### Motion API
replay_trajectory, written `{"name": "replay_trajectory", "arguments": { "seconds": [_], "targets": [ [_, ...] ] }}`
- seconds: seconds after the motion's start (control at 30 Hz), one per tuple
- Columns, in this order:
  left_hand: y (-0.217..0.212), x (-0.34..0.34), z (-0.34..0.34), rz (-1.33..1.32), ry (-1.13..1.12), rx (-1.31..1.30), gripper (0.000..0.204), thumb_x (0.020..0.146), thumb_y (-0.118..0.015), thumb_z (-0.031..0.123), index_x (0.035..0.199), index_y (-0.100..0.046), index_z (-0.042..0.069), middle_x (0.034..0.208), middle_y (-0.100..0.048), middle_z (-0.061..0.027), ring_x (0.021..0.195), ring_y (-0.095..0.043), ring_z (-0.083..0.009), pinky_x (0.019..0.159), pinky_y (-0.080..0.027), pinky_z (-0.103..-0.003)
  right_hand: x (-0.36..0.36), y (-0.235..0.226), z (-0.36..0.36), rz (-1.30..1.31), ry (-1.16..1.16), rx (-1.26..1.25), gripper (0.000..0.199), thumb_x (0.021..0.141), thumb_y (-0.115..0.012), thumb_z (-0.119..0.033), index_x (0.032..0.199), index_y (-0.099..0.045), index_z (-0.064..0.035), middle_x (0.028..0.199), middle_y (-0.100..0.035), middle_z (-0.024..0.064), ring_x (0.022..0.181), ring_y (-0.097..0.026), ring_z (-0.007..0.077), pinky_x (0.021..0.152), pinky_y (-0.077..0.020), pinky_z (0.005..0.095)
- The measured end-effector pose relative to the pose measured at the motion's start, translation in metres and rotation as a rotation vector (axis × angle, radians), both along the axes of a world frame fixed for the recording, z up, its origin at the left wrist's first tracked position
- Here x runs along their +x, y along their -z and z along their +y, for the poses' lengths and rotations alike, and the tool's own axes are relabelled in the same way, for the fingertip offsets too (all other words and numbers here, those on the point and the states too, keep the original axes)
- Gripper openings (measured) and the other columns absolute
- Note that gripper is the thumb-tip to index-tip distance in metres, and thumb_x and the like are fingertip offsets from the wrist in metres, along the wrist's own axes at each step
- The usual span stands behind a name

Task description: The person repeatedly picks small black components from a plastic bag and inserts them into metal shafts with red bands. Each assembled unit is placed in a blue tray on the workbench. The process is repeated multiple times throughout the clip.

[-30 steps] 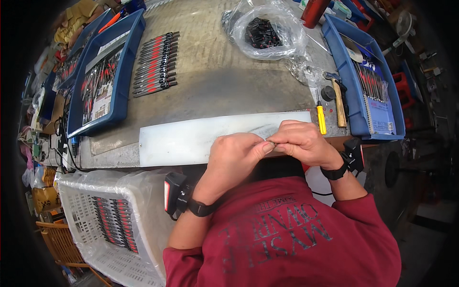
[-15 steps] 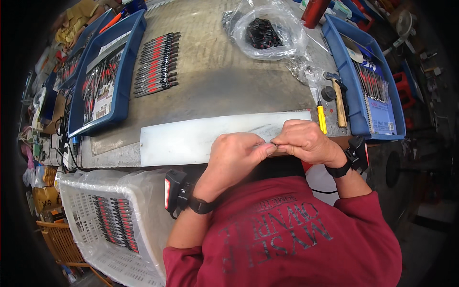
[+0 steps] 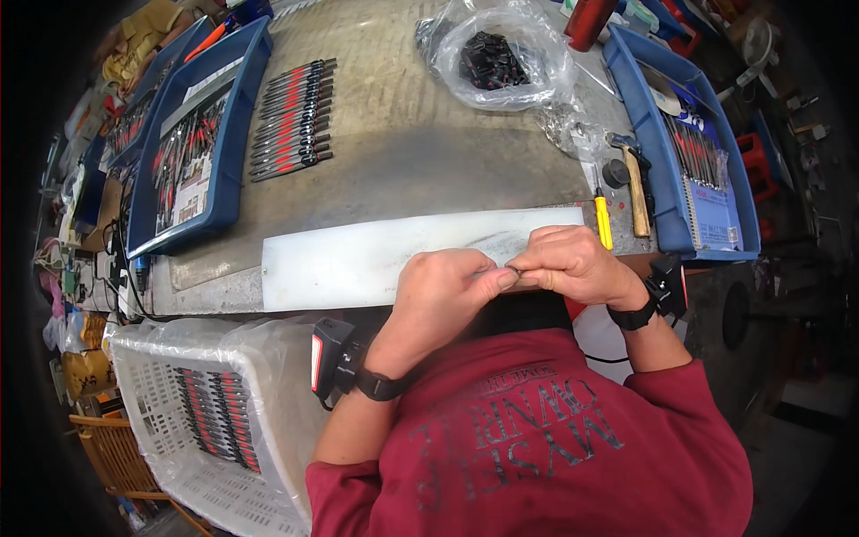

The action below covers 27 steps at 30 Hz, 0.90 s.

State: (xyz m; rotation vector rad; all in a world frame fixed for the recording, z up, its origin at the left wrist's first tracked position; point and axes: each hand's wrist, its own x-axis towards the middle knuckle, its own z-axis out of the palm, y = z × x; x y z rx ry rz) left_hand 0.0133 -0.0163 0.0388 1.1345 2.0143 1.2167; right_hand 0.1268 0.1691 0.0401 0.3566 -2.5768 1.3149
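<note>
My left hand (image 3: pixel 445 291) and my right hand (image 3: pixel 571 265) meet above the near edge of a white board (image 3: pixel 358 261). Thumbs and fingers of both are pinched together around a small dark piece (image 3: pixel 514 271). Most of it is covered by my fingertips, so its kind is not clear. Beyond the board, a row of slim black-and-red pen-shaped tools (image 3: pixel 293 121) lies side by side at the left. Farther back stands a clear plastic bag (image 3: pixel 548 79) holding small black parts (image 3: pixel 492 63).
Blue trays (image 3: pixel 234 170) with more black-and-red tools flank the table. A yellow-handled screwdriver (image 3: pixel 602 221), a hammer (image 3: pixel 637 192) and a black round piece (image 3: pixel 616 174) lie at the right. A white plastic-lined basket (image 3: pixel 277 421) of such tools stands at lower left.
Both hands keep their pinch at nearly the same spot; only very slight shifts of the fingers and wrists show.
</note>
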Motion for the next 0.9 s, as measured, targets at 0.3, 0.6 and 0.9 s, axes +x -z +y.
{"name": "replay_trajectory", "arguments": {
  "seconds": [0.3, 0.6, 0.9],
  "targets": [
    [-0.003, -0.006, -0.002, 0.021, 0.015, -0.023, 0.029, 0.094, -0.06, 0.026, 0.087, -0.068, -0.001, 0.059, -0.055, -0.0115, 0.055, -0.05, -0.0106, 0.052, -0.042, -0.029, 0.0, 0.004, -0.006, -0.012, 0.098, 0.025, 0.014, 0.077, -0.069, -0.007, 0.089, -0.068, -0.0007, 0.077, -0.065, 0.0139, 0.07, -0.061, 0.0296, 0.065, -0.0488, 0.0375],
    [0.0, -0.003, -0.001, -0.003, -0.04, -0.016, 0.025, 0.083, -0.068, 0.026, 0.079, -0.069, 0.002, 0.062, -0.061, -0.0156, 0.054, -0.06, -0.0218, 0.055, -0.047, -0.034, 0.001, 0.004, -0.009, -0.014, 0.075, 0.078, 0.013, 0.077, -0.067, -0.006, 0.087, -0.065, 0.0024, 0.073, -0.061, 0.0154, 0.066, -0.058, 0.0318, 0.063, -0.046, 0.0398],
    [0.008, -0.008, 0.0, 0.209, -0.025, -0.025, 0.04, 0.083, -0.065, 0.042, 0.07, -0.068, 0.005, 0.06, -0.059, -0.0163, 0.058, -0.059, -0.0344, 0.056, -0.047, -0.042, -0.002, 0.008, -0.015, 0.014, 0.112, 0.092, 0.011, 0.077, -0.066, -0.007, 0.086, -0.064, 0.0001, 0.074, -0.062, 0.0134, 0.067, -0.058, 0.0316, 0.063, -0.0464, 0.0386]
  ]
}}
